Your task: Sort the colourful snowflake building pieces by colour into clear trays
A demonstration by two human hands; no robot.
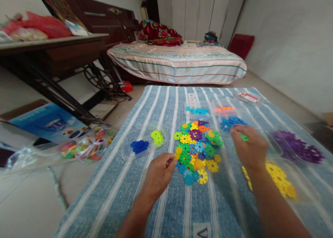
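Observation:
A heap of colourful plastic notched disc pieces (199, 148) lies on the striped cloth. At its left edge is my left hand (160, 172), fingers pinched together by a yellow disc; whether they grip it is unclear. My right hand (249, 148) is closed over the clear boxes right of the heap. A green disc (244, 137) shows at its fingers, though I cannot tell if it is held or lies beneath. Just beyond those fingers sit blue discs (231, 123) in a box. Yellow discs (279, 179) lie partly behind my right forearm.
Purple discs (299, 146), light blue discs (199, 111) and orange discs (224, 109) sit in clear boxes. A left tray (127, 152) holds dark blue and lime discs. A lid (248, 96) lies at the back right. Beyond stand a bed (179, 63) and a sewing table (57, 45).

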